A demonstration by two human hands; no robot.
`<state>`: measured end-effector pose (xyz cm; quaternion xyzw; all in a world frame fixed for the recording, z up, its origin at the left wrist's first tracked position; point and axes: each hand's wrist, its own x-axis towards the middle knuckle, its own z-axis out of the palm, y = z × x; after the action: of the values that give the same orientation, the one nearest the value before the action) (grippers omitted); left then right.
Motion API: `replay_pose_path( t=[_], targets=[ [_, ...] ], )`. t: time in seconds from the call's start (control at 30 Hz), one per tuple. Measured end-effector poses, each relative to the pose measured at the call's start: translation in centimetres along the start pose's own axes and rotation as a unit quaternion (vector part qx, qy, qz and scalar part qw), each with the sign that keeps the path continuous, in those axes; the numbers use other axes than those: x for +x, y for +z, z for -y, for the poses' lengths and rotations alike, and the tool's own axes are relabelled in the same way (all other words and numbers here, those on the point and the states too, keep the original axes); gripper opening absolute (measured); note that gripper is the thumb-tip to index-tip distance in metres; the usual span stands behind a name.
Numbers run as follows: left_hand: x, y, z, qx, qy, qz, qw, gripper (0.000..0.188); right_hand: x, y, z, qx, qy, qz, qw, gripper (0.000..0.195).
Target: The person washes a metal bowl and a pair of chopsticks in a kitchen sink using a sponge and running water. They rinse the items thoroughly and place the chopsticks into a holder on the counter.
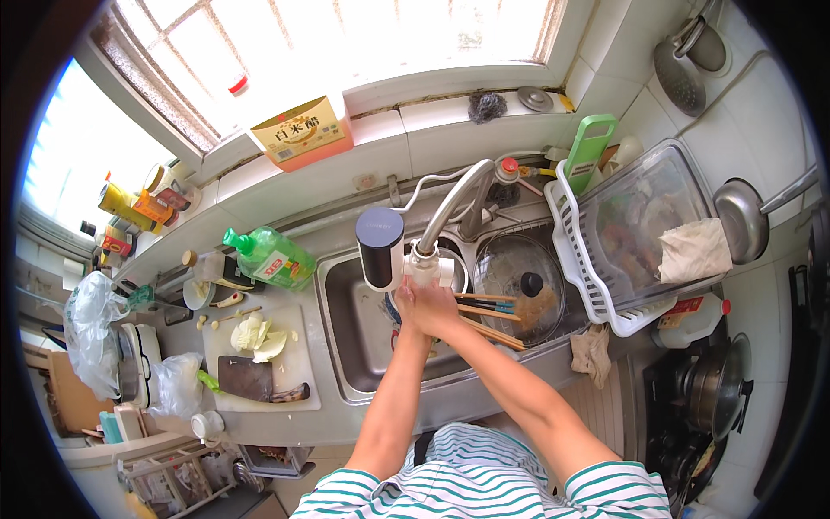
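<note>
My left hand (pixel 405 300) and my right hand (pixel 436 310) are pressed together under the faucet (pixel 425 246), over the left basin (pixel 356 324) of a steel sink. The fingers overlap and blur, so what lies between them is hidden. Several chopsticks (pixel 489 318) fan out to the right from beside my right hand, towards the sink divider. I cannot tell whether they are gripped or only lie behind the hands. A dark-topped white water filter (pixel 380 250) is fitted at the spout. Part of a round metal rim (pixel 462 269) shows behind the hands.
A glass lid (pixel 519 279) covers part of the right basin. Beside it stands a white dish rack (pixel 583 272). Left of the sink are a green detergent bottle (pixel 275 259) and a cutting board (pixel 298 350) with a cleaver (pixel 246 378) and cut cabbage (pixel 256 334). Pots (pixel 716 389) stand right.
</note>
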<state>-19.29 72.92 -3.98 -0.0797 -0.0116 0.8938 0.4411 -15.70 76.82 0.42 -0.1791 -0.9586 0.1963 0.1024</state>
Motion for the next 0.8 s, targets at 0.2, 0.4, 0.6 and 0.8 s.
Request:
replay_pose_path(
  t=[0.2, 0.4, 0.6, 0.8],
  targets=[
    [0.5, 4.6, 2.5, 0.185, 0.101, -0.094, 0.973, 0.044, 2.4, 0.6, -3.4, 0.018, 0.019, -0.039, 0.999, 0.059],
    [0.1, 4.8, 3.2, 0.083, 0.007, -0.020, 0.996, 0.050, 1.8, 1.5, -5.0, 0.065, 0.099, 0.107, 0.987, 0.057],
    [0.5, 0.5, 0.9, 0.095, 0.002, -0.001, 0.995, 0.047, 0.5, -0.9, 1.6, -0.090, 0.098, -0.046, 0.990, 0.051],
    [0.8, 6.0, 3.6, 0.144, 0.042, -0.157, 0.976, 0.053, 2.4, 2.4, -5.7, 0.058, 0.037, 0.002, 0.998, 0.066]
  ],
)
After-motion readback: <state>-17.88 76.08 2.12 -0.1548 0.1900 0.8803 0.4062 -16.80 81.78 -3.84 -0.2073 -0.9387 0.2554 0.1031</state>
